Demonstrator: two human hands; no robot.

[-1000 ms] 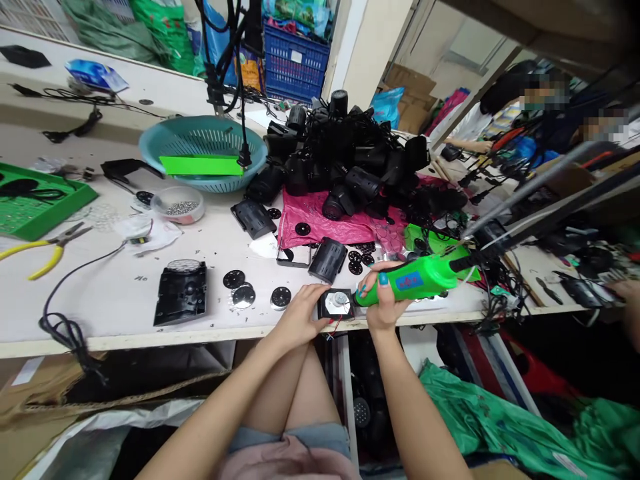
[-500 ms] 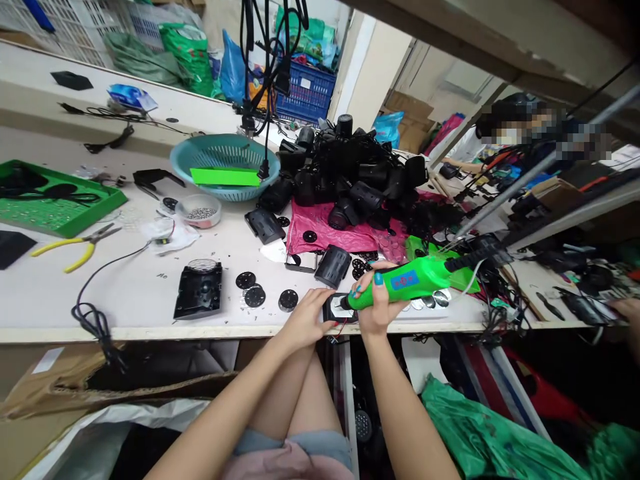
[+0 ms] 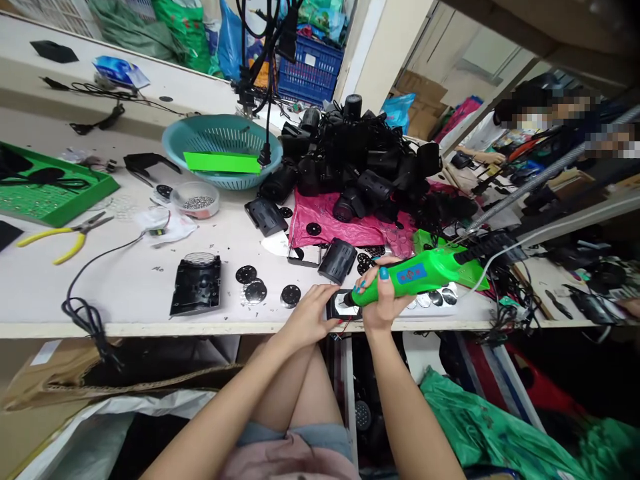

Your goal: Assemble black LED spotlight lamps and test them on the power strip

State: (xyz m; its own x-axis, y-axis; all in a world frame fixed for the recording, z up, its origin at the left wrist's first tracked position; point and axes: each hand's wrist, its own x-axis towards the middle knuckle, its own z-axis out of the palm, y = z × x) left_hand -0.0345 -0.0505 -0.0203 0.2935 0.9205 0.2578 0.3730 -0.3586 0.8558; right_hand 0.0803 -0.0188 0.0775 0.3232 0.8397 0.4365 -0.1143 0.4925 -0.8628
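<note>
My right hand [image 3: 384, 303] is wrapped round a bright green electric screwdriver [image 3: 413, 275], its black tip pointing left and down. That tip meets a small black casing part [image 3: 345, 313] with a white plate in it, at the bench's front edge. Fingers of my left hand [image 3: 311, 313] grip the casing part's left side, and red wires hang from it. To the left lie black perforated discs [image 3: 291, 295] and an open black housing [image 3: 197, 283]. Just behind my hands is a curved, slotted black cover [image 3: 338, 261].
Black devices [image 3: 373, 157] are heaped on a pink plastic bag [image 3: 325, 223]. Further left stand a blue-green basket [image 3: 175, 150], a tub of small screws [image 3: 197, 200], yellow-handled pliers [image 3: 75, 237] and a green tray [image 3: 75, 207]. Black cables [image 3: 267, 120] hang above. Another person's hand [image 3: 487, 157] shows at right.
The camera view has shifted slightly. My left hand keeps its hold on the casing part, and the screwdriver in my right hand stays with its tip on it.
</note>
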